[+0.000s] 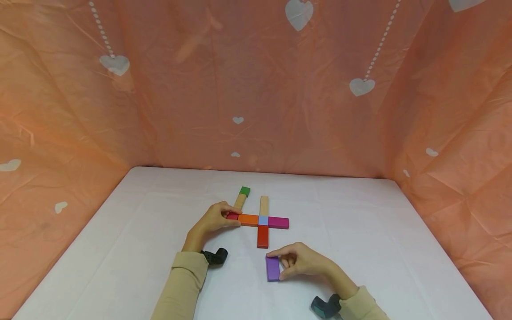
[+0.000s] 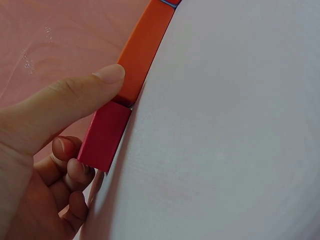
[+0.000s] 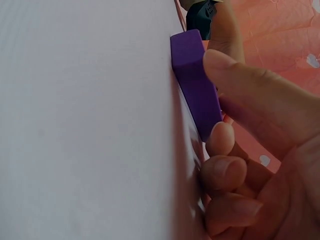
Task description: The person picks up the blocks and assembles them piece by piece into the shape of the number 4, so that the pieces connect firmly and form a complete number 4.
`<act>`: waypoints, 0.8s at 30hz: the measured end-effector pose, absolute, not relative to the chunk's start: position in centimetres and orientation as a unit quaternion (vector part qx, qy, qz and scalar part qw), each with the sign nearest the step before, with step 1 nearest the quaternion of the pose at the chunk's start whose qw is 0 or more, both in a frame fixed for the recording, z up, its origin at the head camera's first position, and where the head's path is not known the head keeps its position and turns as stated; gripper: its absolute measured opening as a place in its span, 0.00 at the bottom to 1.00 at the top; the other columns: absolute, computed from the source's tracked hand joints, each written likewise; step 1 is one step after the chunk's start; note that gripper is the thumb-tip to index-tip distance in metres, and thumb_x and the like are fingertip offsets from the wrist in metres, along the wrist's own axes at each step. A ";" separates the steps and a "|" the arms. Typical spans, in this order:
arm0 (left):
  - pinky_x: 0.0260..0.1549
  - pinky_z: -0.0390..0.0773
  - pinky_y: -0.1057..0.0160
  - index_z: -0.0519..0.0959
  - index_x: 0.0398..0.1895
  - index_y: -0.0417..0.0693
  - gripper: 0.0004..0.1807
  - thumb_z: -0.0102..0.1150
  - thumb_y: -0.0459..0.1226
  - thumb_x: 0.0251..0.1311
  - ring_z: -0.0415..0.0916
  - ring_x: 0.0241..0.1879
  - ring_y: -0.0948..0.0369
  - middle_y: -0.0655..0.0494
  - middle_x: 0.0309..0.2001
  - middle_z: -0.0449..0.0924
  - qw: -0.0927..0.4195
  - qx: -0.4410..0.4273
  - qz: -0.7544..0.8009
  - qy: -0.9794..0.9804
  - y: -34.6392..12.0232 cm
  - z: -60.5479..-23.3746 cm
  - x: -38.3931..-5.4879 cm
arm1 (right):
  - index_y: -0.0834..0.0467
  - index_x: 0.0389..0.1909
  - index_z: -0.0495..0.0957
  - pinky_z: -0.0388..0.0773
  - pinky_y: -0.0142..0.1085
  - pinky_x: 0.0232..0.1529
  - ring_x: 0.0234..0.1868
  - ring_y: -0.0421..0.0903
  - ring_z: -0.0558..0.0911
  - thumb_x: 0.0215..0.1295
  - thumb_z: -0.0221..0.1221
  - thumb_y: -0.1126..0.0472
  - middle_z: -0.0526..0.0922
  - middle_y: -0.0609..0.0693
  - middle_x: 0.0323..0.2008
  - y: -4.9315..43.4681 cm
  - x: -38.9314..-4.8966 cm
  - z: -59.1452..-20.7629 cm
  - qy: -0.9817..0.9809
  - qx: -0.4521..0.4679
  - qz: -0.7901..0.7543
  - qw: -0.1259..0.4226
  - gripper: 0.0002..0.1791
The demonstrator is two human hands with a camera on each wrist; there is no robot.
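Note:
My left hand point(image 1: 216, 218) holds a crimson block point(image 2: 105, 136) at the left end of a row, index finger along its far side. In the left wrist view the thumb lies where this block meets an orange block point(image 2: 145, 52). To the right, the orange block adjoins a small light-blue block point(image 1: 263, 220), with a magenta block point(image 1: 278, 223) beyond it. A red block point(image 1: 262, 237) extends toward me from the light-blue one. Nearer me, my right hand point(image 1: 302, 260) pinches a purple block point(image 3: 195, 82) between thumb and index finger, the block on or just above the table.
A natural wood block point(image 1: 264, 206) extends away from the light-blue block. Another wood block point(image 1: 240, 201) slants behind my left hand, a green block point(image 1: 245, 191) at its far end. The white table point(image 1: 340, 209) meets orange curtains point(image 1: 260, 89) printed with hearts.

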State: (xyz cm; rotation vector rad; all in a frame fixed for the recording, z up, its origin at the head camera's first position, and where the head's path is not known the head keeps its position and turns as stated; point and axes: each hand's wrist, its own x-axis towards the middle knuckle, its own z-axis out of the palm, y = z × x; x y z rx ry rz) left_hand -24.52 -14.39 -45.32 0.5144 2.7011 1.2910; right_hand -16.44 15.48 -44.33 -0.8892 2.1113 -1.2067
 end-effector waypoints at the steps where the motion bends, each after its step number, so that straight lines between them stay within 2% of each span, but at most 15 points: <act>1: 0.34 0.64 0.68 0.85 0.44 0.43 0.17 0.72 0.36 0.49 0.64 0.35 0.60 0.48 0.33 0.75 0.051 0.169 0.424 0.888 -14.4 -45.3 -24.5 | 0.63 0.58 0.77 0.63 0.22 0.25 0.23 0.30 0.66 0.56 0.67 0.63 0.68 0.60 0.22 15.5 -16.4 -44.3 0.784 -0.330 -0.448 0.274 0.26; 10: 0.33 0.65 0.69 0.85 0.43 0.42 0.17 0.72 0.36 0.49 0.64 0.35 0.61 0.47 0.34 0.76 0.047 0.176 0.425 0.887 -14.4 -45.4 -24.6 | 0.60 0.58 0.77 0.62 0.22 0.25 0.22 0.30 0.66 0.56 0.68 0.62 0.68 0.55 0.21 15.4 -16.6 -44.4 0.794 -0.335 -0.432 0.266 0.26; 19: 0.33 0.65 0.69 0.85 0.43 0.42 0.17 0.72 0.36 0.49 0.64 0.35 0.60 0.47 0.33 0.76 0.048 0.177 0.427 0.886 -14.4 -45.3 -24.5 | 0.56 0.58 0.78 0.62 0.22 0.26 0.22 0.29 0.66 0.56 0.67 0.60 0.67 0.43 0.20 15.2 -16.7 -44.4 0.805 -0.320 -0.421 0.270 0.26; 24: 0.33 0.65 0.69 0.85 0.43 0.42 0.17 0.72 0.36 0.49 0.64 0.35 0.60 0.47 0.33 0.75 0.048 0.177 0.427 0.886 -14.4 -45.4 -24.5 | 0.58 0.58 0.77 0.61 0.23 0.25 0.22 0.29 0.65 0.56 0.67 0.60 0.65 0.45 0.19 15.1 -16.8 -44.5 0.803 -0.326 -0.421 0.267 0.27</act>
